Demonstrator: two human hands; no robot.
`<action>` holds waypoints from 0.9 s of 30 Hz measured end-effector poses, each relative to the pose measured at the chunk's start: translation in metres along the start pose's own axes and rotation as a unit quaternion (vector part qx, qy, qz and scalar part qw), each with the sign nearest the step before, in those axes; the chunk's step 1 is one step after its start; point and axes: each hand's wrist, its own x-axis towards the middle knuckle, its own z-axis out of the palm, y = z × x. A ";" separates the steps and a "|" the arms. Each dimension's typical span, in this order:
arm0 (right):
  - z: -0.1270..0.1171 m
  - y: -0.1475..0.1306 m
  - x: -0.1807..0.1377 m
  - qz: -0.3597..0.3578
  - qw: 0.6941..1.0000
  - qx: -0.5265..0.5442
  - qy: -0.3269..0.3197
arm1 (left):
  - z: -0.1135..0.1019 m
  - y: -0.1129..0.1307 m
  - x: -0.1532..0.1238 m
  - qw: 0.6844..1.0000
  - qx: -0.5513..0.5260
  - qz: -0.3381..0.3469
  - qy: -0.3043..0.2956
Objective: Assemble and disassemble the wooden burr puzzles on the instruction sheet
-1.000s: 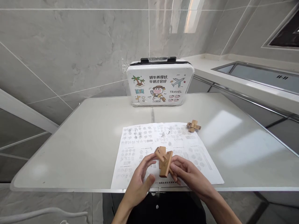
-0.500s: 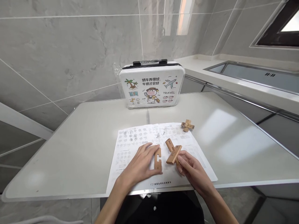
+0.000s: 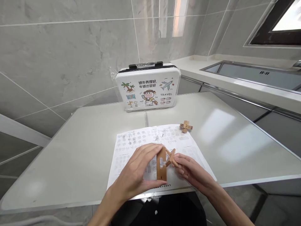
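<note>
Left hand [image 3: 135, 166]: thumb and fingers part-spread, gripping the tan wooden flat bar with a notched slot [image 3: 161, 173] by its two ends. Right hand [image 3: 192, 171]: fingertips pinched closed on the pair of crossed tan wooden pieces [image 3: 171, 157], at the slot's open side; contact cannot be confirmed. Both are held above the white printed paper sheet [image 3: 201, 163]. In this inspector's judgement, the slot should be squared to the crossed pieces and eased on without prying. Bar: smooth, rounded-edged, dark mark near its lower end.
</note>
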 end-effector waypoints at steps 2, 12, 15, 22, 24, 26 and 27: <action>0.002 -0.006 0.002 0.023 0.999 0.005 -0.031 | -0.007 0.003 0.011 0.998 0.012 0.034 -0.057; 0.010 -0.027 0.005 0.083 0.993 0.005 -0.082 | -0.027 0.010 0.038 0.980 0.022 0.103 -0.167; 0.011 -0.029 0.005 0.089 0.992 -0.014 -0.091 | -0.029 0.011 0.040 0.979 0.023 0.107 -0.174; 0.012 -0.028 0.000 0.110 0.991 -0.029 -0.076 | -0.026 0.009 0.037 0.977 0.024 0.126 -0.171; 0.013 -0.027 -0.002 0.110 0.991 -0.035 -0.069 | -0.023 0.011 0.035 0.978 0.041 0.133 -0.153; 0.014 -0.026 -0.003 0.101 0.992 -0.042 -0.061 | -0.020 0.014 0.034 0.979 0.063 0.140 -0.133; 0.014 -0.025 -0.003 0.096 0.993 -0.045 -0.058 | -0.018 0.016 0.033 0.979 0.072 0.145 -0.126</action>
